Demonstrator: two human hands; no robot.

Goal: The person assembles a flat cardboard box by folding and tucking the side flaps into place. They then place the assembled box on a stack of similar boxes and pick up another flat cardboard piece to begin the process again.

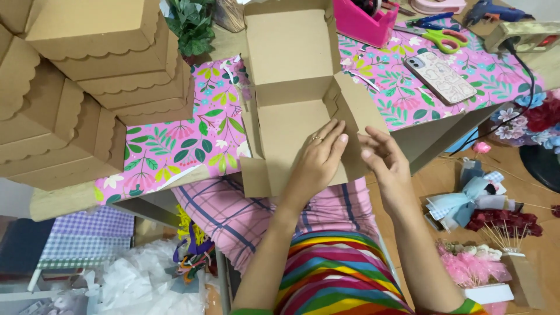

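Note:
An unfolded brown cardboard box [290,70] lies on a low table covered with pink floral paper [186,134], its lid flap standing up at the far side. My left hand [318,160], with a ring on one finger, rests flat on the box's floor near the right side flap. My right hand [385,160] is beside it, its fingers pressing the right side flap [357,111] of the box. Neither hand closes around anything.
A stack of finished scalloped cardboard boxes [87,70] fills the left. A phone [440,76], green scissors [443,38], a pink tape dispenser [364,20] and a glue gun [493,10] lie at the far right. Ribbons and artificial flowers [484,221] sit on the floor at right.

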